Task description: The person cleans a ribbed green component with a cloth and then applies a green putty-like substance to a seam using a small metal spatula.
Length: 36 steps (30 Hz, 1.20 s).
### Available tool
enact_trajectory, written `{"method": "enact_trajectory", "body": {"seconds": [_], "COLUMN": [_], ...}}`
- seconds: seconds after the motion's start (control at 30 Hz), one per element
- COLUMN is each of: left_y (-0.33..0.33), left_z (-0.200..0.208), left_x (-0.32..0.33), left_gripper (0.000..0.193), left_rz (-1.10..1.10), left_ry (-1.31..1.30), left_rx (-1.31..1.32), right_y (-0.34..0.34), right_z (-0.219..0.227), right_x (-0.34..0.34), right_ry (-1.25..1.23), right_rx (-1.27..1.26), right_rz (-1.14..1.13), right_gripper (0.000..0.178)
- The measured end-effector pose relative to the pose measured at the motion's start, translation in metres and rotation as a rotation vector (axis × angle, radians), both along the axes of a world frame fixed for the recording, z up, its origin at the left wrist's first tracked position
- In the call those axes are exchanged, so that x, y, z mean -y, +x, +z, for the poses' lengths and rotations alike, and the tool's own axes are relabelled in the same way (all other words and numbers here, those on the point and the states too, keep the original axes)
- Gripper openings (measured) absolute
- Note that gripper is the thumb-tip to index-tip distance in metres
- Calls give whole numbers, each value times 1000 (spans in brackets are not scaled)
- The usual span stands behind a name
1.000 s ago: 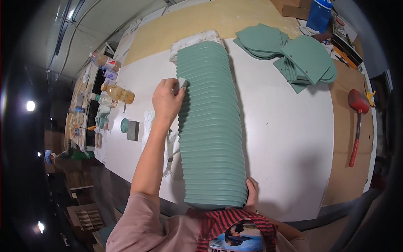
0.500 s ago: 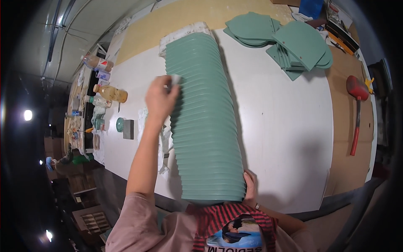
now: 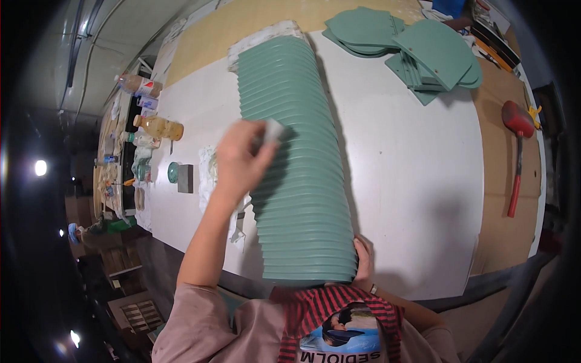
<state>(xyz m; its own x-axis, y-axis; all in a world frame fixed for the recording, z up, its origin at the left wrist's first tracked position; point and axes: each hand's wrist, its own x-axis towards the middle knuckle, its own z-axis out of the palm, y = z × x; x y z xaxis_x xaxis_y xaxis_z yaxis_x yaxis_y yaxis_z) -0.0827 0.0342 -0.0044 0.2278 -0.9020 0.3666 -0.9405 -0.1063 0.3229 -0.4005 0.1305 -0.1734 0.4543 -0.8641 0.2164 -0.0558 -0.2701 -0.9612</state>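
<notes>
A long row of green boards (image 3: 296, 163), stacked face to face on edge, runs across the white table (image 3: 411, 169) from the far side to my chest. My left hand (image 3: 242, 160) is closed on a small pale block (image 3: 273, 130) and presses it against the left flank of the stack, about halfway along. My right hand (image 3: 363, 263) grips the near right end of the stack at the table's front edge. Only its fingers show beside the boards.
Loose green half-round boards (image 3: 411, 48) lie piled at the far right. A red-headed hammer (image 3: 517, 151) rests on the brown board at the right. Bottles (image 3: 158, 127), a small grey block (image 3: 185, 178) and a green round lid (image 3: 173, 172) sit at the left.
My left hand has slid with the block along the stack's left side, from the far part toward me. My right hand has stayed at the near end.
</notes>
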Motion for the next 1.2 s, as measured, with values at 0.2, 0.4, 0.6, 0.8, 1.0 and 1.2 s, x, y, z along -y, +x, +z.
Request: {"method": "enact_trajectory", "body": {"seconds": [0.2,0.4,0.6,0.8,1.0,1.2], "left_y": [67,50,66,82,66,51], "left_z": [-22,-16,-8,-16,-7,-10], "left_x": [-8,-7,-7,-16,-17,-17], "left_gripper": [24,28,27,28,28,26], "left_rz": [335,166,252,336,235,120], "left_ry": [-7,-10,40,14,32,13], "left_rx": [79,16,163,136,166,114], "right_y": [-1,-3,-4,-5,-11,-14], "right_z": [7,3,4,9,4,-1], "right_x": [4,2,4,6,9,7], "right_ry": [-12,-22,-16,-29,-25,-14], "right_rx": [19,-19,-4,14,-36,-50], "right_rz": [8,4,32,68,133,124], "right_gripper": [68,72,97,111,120,117]}}
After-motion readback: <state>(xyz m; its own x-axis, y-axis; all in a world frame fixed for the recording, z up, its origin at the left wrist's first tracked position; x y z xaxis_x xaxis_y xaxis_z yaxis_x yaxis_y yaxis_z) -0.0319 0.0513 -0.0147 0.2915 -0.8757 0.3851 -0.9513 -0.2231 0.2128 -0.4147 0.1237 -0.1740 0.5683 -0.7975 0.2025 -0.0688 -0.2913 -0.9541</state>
